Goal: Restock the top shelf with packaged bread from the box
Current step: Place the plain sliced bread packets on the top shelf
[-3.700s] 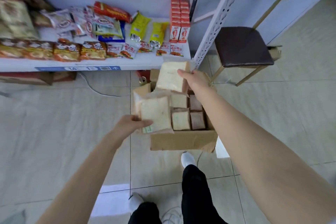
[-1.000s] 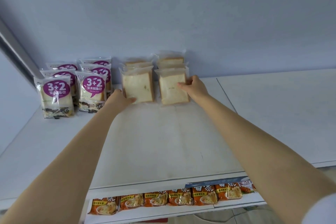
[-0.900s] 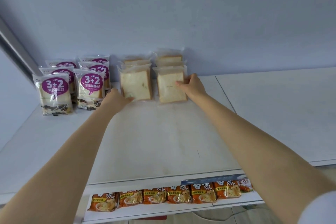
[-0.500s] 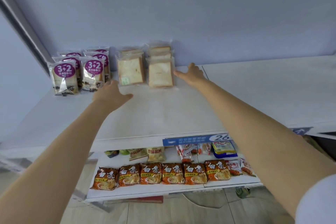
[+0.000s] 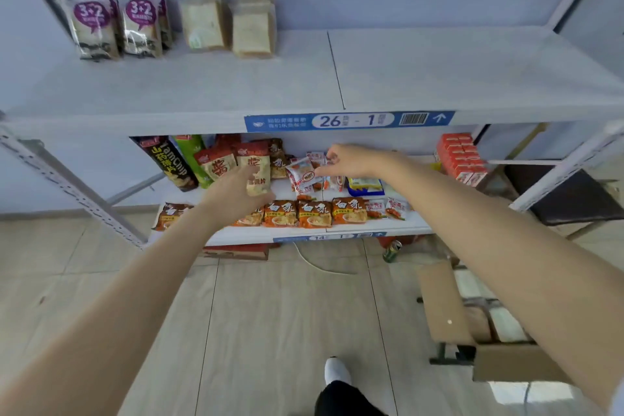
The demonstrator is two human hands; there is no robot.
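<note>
Two short rows of clear-wrapped sliced bread packs [image 5: 202,22] [image 5: 251,29] stand upright at the back left of the white top shelf [image 5: 439,71], next to purple-labelled "3+2" bread packs [image 5: 114,24]. The cardboard box [image 5: 479,324] sits on the floor at lower right, with more bread packs visible inside, partly hidden by my right arm. My left hand [image 5: 236,192] and my right hand [image 5: 351,162] hang in the air in front of the lower shelf, fingers loose, holding nothing.
The lower shelf [image 5: 304,233] carries chip bags, orange noodle packs and red cartons [image 5: 461,159]. A dark-seated chair [image 5: 574,192] stands at right. A can [image 5: 391,250] and a white cable lie on the tiled floor. Shelf uprights slant at both sides.
Both hands have let go of the two bread packs on the top shelf and dropped down away from it. The view has tilted downward, bringing the floor and box into sight.
</note>
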